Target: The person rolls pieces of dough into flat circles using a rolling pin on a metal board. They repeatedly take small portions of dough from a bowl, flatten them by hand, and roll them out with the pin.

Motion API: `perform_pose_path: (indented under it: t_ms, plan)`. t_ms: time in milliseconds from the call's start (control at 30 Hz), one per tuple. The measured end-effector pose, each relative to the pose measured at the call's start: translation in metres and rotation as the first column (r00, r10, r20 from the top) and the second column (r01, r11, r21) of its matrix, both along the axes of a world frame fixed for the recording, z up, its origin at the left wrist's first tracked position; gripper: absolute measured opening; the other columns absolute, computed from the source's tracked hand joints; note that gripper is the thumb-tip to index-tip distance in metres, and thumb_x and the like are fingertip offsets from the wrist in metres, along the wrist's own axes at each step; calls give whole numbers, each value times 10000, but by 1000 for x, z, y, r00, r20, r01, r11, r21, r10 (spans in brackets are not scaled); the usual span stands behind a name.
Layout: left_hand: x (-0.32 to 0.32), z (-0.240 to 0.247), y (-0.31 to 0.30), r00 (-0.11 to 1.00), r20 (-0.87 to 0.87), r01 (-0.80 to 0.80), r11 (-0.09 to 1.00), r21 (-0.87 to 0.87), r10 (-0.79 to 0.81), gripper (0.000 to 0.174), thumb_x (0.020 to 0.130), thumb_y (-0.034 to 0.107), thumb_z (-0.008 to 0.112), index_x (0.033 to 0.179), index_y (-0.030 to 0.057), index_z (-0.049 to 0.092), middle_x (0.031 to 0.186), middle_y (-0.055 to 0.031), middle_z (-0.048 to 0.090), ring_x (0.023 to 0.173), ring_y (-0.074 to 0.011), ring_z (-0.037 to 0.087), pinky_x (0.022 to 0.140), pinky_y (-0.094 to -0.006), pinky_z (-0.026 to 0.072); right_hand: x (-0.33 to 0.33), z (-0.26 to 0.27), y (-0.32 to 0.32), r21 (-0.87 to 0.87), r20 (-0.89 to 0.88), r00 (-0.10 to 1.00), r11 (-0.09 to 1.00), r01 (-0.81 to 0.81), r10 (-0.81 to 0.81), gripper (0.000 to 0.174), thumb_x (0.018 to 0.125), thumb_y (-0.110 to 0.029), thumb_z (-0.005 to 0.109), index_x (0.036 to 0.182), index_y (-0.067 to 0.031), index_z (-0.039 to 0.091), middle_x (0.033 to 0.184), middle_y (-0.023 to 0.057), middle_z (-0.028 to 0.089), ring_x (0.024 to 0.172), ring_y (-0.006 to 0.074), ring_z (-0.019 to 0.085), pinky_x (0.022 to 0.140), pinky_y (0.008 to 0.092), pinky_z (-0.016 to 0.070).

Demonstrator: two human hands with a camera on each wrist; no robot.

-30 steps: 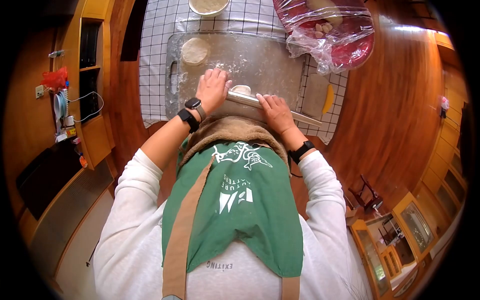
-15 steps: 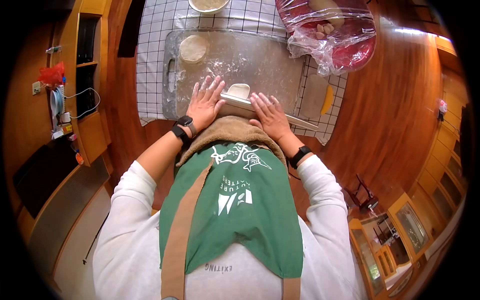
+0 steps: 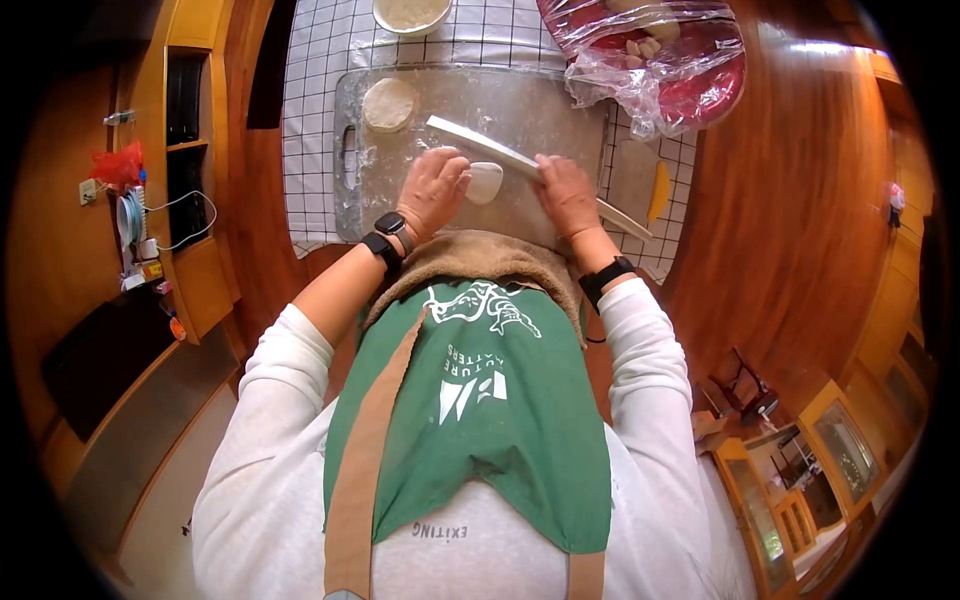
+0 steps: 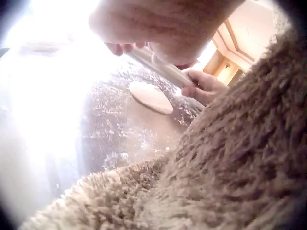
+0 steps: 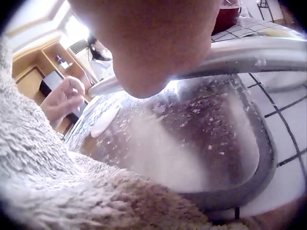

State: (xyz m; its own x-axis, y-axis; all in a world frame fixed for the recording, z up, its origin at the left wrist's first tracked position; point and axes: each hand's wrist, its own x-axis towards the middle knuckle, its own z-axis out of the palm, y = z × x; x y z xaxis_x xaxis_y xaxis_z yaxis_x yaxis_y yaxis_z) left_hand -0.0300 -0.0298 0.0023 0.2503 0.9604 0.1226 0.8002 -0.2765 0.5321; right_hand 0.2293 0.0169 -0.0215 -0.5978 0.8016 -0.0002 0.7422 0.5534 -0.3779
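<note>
A thin white dough disc (image 3: 484,183) lies flat on the floured board (image 3: 520,95) in front of the apron. At its left edge is the left hand (image 3: 432,196), fingers loosely curled; contact with the dough cannot be told. The right hand (image 3: 568,196) grips a silvery rolling pin (image 3: 488,144), slanted beyond and right of the disc. In the left wrist view the disc (image 4: 151,97) lies below the pin (image 4: 162,66). The right wrist view shows the left hand (image 5: 64,100) above the disc (image 5: 105,120). Thicker round dough (image 3: 389,105) rests at the board's upper left.
A bowl of pale contents (image 3: 412,14) stands beyond the board on the checked cloth (image 3: 312,110). At the upper right is a red container (image 3: 705,95) under crinkled plastic. A yellow-edged tool (image 3: 658,192) lies right of the board.
Both hands were flat on the pin near the apron half a second ago. The pin's left end has swung away from the body in the right hand, and the left hand has come off it beside the disc.
</note>
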Motion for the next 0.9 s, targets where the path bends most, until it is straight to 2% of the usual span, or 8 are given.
perform_pose_path:
  t_ms: [200, 267, 333, 400, 600, 733, 800, 900]
  plan:
    - [26, 1, 12, 995, -43, -95, 980, -172, 89, 428, 721, 191, 747, 1081, 78, 544, 1084, -113, 535, 1088, -323, 494, 922, -424, 431, 0, -2, 10, -2, -25, 956, 956, 293, -293, 434, 824, -228, 651, 1209, -85, 511, 1094, 103, 550, 1013, 304, 524, 858, 405, 448]
    - [32, -8, 20, 971, -234, -145, 890, -432, 45, 415, 691, 186, 761, 1023, 81, 536, 1055, -115, 527, 1050, -322, 500, 900, -422, 435, -1, -3, 9, 6, 13, 952, 952, 305, -305, 462, 819, -240, 647, 1232, -93, 501, 1105, 84, 544, 1022, 287, 519, 869, 400, 445]
    - [34, -11, 22, 963, -266, -144, 908, -392, 37, 372, 676, 168, 760, 960, 83, 536, 1019, -117, 523, 1013, -321, 506, 863, -427, 447, -2, -2, 12, -8, 12, 948, 948, 319, -319, 471, 817, -254, 652, 1240, -114, 499, 1120, 80, 539, 1058, 288, 510, 885, 413, 436]
    - [37, -12, 21, 984, -105, -165, 966, -201, 146, 212, 638, 137, 759, 755, 24, 624, 799, -185, 619, 796, -365, 600, 725, -439, 488, -2, 0, 13, -21, 15, 947, 947, 321, -321, 469, 818, -257, 652, 1241, -121, 500, 1127, 77, 536, 1069, 285, 506, 891, 416, 434]
    - [36, -8, 19, 974, -103, -226, 880, -417, 201, 174, 711, 90, 703, 841, 36, 600, 848, -169, 614, 811, -355, 599, 730, -428, 483, -2, 2, 14, -70, 42, 946, 944, 323, -320, 472, 823, -264, 650, 1253, -146, 493, 1139, 66, 529, 1082, 278, 502, 899, 413, 431]
    - [15, 15, 24, 962, 123, -208, 946, -250, 244, 102, 800, 47, 633, 871, 30, 561, 861, -156, 596, 833, -330, 576, 756, -408, 466, -2, 2, 13, -52, 39, 946, 944, 325, -323, 481, 825, -268, 649, 1263, -158, 486, 1130, 63, 526, 1073, 275, 504, 894, 413, 431]
    - [0, 32, 29, 978, 130, -158, 987, -44, 162, 94, 811, 18, 608, 892, 35, 564, 863, -146, 604, 830, -329, 578, 756, -409, 466, -2, 1, 13, -49, 52, 943, 942, 332, -329, 481, 824, -271, 650, 1262, -159, 487, 1127, 63, 526, 1072, 274, 504, 893, 414, 431]
    - [-27, 25, 33, 999, 54, -6, 1000, -16, 7, 212, 809, 4, 596, 1016, 48, 585, 953, -132, 636, 922, -326, 595, 835, -405, 473, -3, 1, 13, -52, 56, 943, 942, 332, -329, 480, 824, -278, 652, 1260, -159, 490, 1121, 62, 526, 1071, 272, 503, 893, 417, 429]
